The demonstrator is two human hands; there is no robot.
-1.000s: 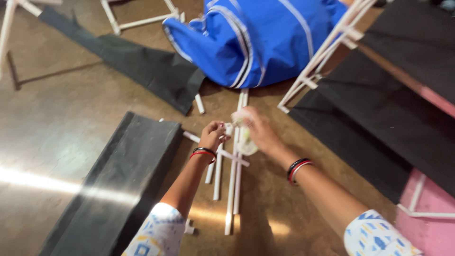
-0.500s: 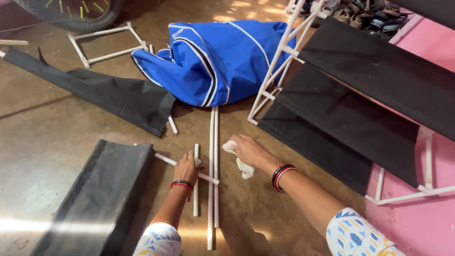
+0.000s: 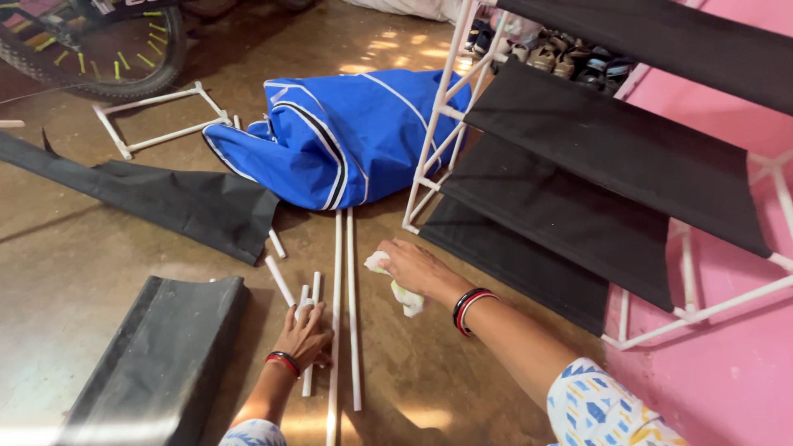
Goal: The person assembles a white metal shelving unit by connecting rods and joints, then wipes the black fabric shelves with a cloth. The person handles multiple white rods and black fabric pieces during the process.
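Note:
My left hand (image 3: pixel 306 334) lies on the floor, closed over the short white rods (image 3: pixel 311 289) beside two long white rods (image 3: pixel 345 281). My right hand (image 3: pixel 417 266) reaches out to the right of those long rods and holds a crumpled white cloth (image 3: pixel 408 299) against the floor. Both wrists wear red and black bangles.
A blue cloth cover (image 3: pixel 347 132) lies bunched ahead. A white-framed rack with black fabric shelves (image 3: pixel 628 157) leans at the right. Black fabric sheets lie at the left (image 3: pixel 173 202) and near left (image 3: pixel 157 355). A white tube frame (image 3: pixel 157 116) and a bicycle wheel (image 3: pixel 107 49) sit far left.
The view has tilted up and pulled back. My hands have moved apart: the left stays low on the short rods, the right has slid the cloth off to the right of the long rods.

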